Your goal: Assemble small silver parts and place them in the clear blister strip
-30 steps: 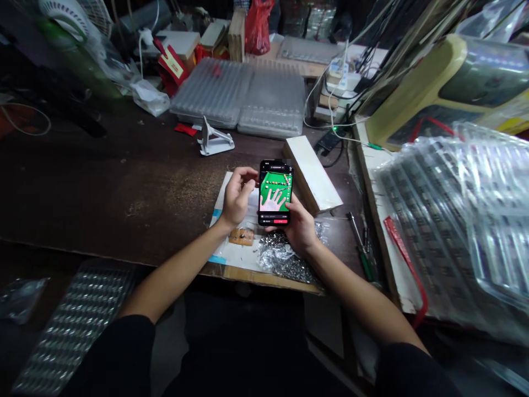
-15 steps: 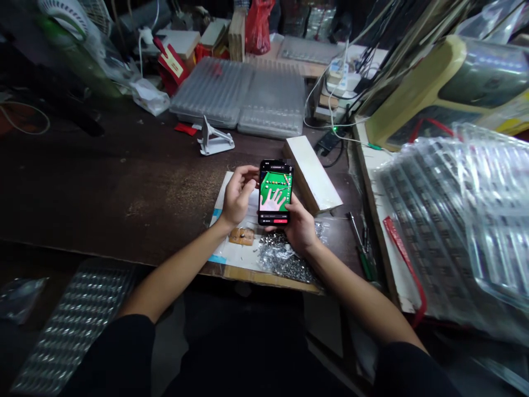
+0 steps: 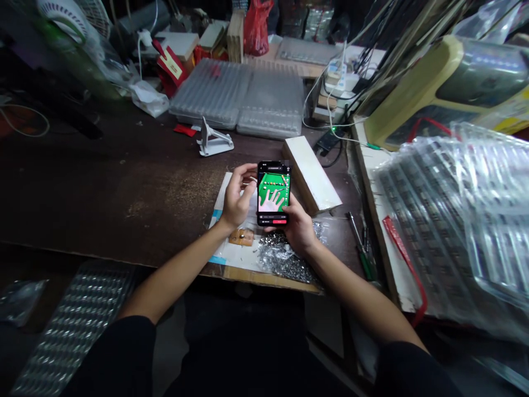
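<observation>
My right hand (image 3: 301, 225) is wrapped round the lower right of a smartphone (image 3: 274, 193), its thumb at the edge of the lit screen. On the screen are a green pool table, balls and a hand. My left hand (image 3: 238, 197) is beside the phone's left edge with loosely bent fingers, thumb apart from the index finger; whether the fingertips touch the phone is unclear. Below the hands, a small orange-brown block (image 3: 242, 237) lies on a white board (image 3: 235, 255). Next to it rests a clear plastic bag of small dark metal pieces (image 3: 289, 262).
A long white-topped block (image 3: 312, 173) lies right of the phone, with a green-handled screwdriver (image 3: 363, 259) beyond it. A white phone stand (image 3: 215, 140) and clear plastic trays (image 3: 270, 102) are farther back. Stacked clear packaging (image 3: 446, 220) fills the right side.
The phone has shifted very slightly left in the picture, along with the surroundings. Both hands keep nearly the same pose, and the screen still shows the pool table.
</observation>
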The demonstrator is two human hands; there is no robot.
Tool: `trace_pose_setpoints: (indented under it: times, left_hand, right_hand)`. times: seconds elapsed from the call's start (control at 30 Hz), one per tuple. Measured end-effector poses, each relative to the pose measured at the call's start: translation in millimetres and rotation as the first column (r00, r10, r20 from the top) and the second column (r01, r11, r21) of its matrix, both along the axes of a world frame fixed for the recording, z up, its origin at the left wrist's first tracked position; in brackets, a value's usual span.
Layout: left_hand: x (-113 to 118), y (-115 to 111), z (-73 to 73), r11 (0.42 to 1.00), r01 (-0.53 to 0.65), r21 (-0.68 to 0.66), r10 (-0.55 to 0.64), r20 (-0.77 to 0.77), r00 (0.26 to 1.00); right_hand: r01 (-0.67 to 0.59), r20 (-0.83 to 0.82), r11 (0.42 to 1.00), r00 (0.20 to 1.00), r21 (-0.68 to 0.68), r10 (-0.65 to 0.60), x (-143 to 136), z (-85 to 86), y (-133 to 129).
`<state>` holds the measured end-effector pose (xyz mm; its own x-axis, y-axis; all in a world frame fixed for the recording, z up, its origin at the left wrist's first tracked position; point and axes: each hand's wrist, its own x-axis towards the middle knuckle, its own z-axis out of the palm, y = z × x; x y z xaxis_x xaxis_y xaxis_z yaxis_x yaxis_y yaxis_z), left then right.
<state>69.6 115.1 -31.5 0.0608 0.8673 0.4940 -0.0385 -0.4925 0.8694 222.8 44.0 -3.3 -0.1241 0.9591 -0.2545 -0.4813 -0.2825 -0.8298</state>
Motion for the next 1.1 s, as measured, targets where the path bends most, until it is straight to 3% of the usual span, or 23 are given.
trace_pose_setpoints:
  times: [0.2, 0.43, 0.77, 1.1]
  left_hand:
    - [-1.3, -8.6, 6.4, 0.986, -0.004, 0.169, 0.053, -0.288, 0.956]
    - [-0.4, -9.4, 7.3, 0.957, -0.024, 0.289, 0.146, -0.409, 0.901]
    - [-1.4, -8.6, 4.3, 0.965, -0.029, 0.26, 0.13, -0.38, 0.916]
    - [-6.0, -3.4, -1.0, 0.975, 0.109, 0.195, -0.038, -0.333, 0.942]
  right_hand:
    - [0.0, 0.023, 1.0, 1.0, 0.012, 0.0, -2.3, 1.2, -0.8]
    - [0.01, 0.021, 1.0, 1.0, 0.001, -0.01, -3.0, 1.3, 0.0]
    - [-0.011, 0.009, 1.0, 1.0, 0.016, 0.011, -2.3, -1.3, 0.5]
    - [-0.016, 0.021, 0.999, 1.0, 0.041, 0.015, -1.4, -3.2, 0.2]
